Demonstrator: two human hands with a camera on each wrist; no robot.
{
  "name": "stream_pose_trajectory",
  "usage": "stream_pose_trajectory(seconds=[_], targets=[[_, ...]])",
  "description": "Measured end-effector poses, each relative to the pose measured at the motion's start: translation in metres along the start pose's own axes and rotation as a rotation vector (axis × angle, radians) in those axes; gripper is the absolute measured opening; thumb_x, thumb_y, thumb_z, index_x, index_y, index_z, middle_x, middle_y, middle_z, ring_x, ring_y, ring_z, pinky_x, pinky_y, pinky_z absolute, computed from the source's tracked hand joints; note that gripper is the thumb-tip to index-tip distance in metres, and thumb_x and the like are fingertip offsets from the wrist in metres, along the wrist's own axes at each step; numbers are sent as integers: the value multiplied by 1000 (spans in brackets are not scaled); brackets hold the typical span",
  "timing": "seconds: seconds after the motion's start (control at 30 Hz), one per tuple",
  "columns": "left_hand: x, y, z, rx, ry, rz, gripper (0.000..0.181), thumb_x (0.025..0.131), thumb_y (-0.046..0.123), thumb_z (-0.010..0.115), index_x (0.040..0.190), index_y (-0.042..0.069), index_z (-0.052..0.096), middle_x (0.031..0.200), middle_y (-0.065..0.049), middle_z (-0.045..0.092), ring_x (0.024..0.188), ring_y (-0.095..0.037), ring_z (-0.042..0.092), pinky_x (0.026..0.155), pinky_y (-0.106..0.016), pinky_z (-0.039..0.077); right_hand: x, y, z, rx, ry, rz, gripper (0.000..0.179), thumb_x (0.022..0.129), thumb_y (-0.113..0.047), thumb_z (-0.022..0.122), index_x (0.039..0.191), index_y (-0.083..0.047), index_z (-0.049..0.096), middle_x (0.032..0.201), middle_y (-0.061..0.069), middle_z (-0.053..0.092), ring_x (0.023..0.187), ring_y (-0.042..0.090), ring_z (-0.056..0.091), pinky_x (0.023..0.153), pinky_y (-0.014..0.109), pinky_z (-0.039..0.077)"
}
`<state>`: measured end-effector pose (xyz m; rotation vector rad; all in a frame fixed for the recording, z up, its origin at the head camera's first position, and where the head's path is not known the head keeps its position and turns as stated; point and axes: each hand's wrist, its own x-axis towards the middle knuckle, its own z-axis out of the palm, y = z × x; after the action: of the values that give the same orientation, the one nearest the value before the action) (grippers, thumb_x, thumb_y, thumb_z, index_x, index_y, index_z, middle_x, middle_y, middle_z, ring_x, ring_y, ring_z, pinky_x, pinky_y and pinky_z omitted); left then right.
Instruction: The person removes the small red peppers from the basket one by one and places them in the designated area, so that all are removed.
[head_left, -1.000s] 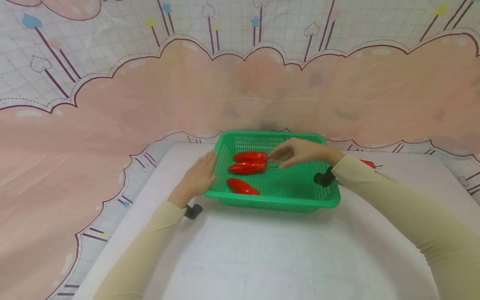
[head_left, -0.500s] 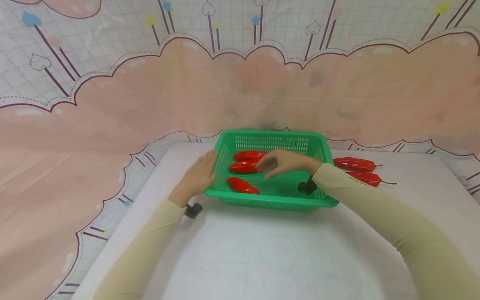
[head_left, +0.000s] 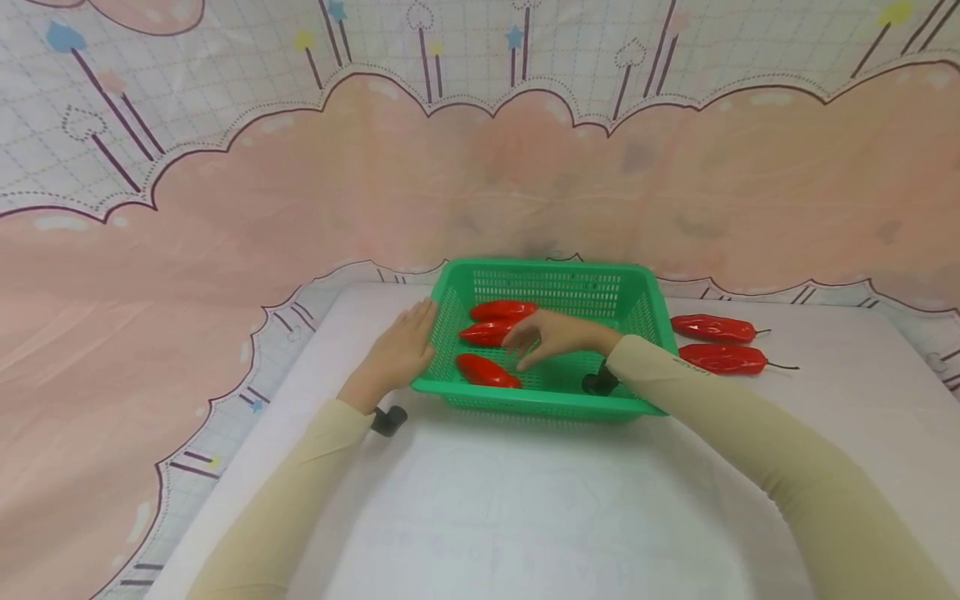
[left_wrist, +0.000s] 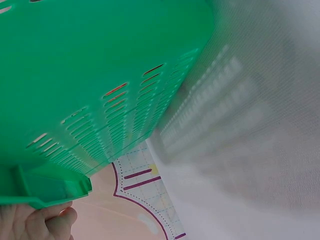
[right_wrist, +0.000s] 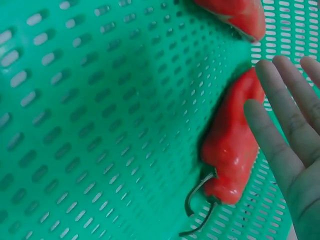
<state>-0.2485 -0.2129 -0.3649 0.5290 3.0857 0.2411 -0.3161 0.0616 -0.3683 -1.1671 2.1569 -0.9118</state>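
Observation:
A green plastic basket (head_left: 547, 404) holds three red peppers: a back one (head_left: 504, 310), a middle one (head_left: 483, 334) and a front one (head_left: 486, 372). My left hand (head_left: 399, 350) rests along the basket's left rim with straight fingers; in the left wrist view its fingertips (left_wrist: 60, 222) touch the rim. Inside the basket, my right hand (head_left: 561, 335) hovers over the stem end of the middle pepper and covers part of it. The right wrist view shows its fingers (right_wrist: 272, 140) spread and fairly straight beside a red pepper (right_wrist: 232, 145), gripping nothing.
Two more red peppers lie on the white table (head_left: 525, 517) right of the basket, an upper one (head_left: 712, 327) and a lower one (head_left: 723, 359), stems pointing right. A patterned pink cloth (head_left: 480, 192) hangs behind the table.
My right hand has moved left and a little toward the front, from the stems to over the middle pepper. The two peppers outside have come into view. My left hand stays put.

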Motion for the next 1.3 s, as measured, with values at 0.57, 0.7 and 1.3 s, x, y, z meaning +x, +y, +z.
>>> stream_pose_trajectory(seconds=[0.57,0.7,1.3], targets=[[-1,2,-1,3,2,-5,65,91,16,35,147,-7,15,156,-22,14,145,-35,15,121,-44,14,11,5,11,-49,-69,37,42,81,-14,72,119,-1,61,114,12,67,101,22,65,86,28,56],[-1,1,-1,7,4,-6,64,91,16,35,147,-6,15,156,-22,14,145,-35,15,121,-44,14,13,8,14,-68,-89,71,43,79,-17,74,119,-4,62,117,10,67,102,20,65,87,29,56],[-2,3,-1,17,-1,-9,64,92,17,35,147,-7,15,156,-22,15,145,-36,16,121,-44,14,16,14,19,-120,-90,97,40,80,-14,72,118,-3,64,113,9,69,99,17,67,85,27,56]])
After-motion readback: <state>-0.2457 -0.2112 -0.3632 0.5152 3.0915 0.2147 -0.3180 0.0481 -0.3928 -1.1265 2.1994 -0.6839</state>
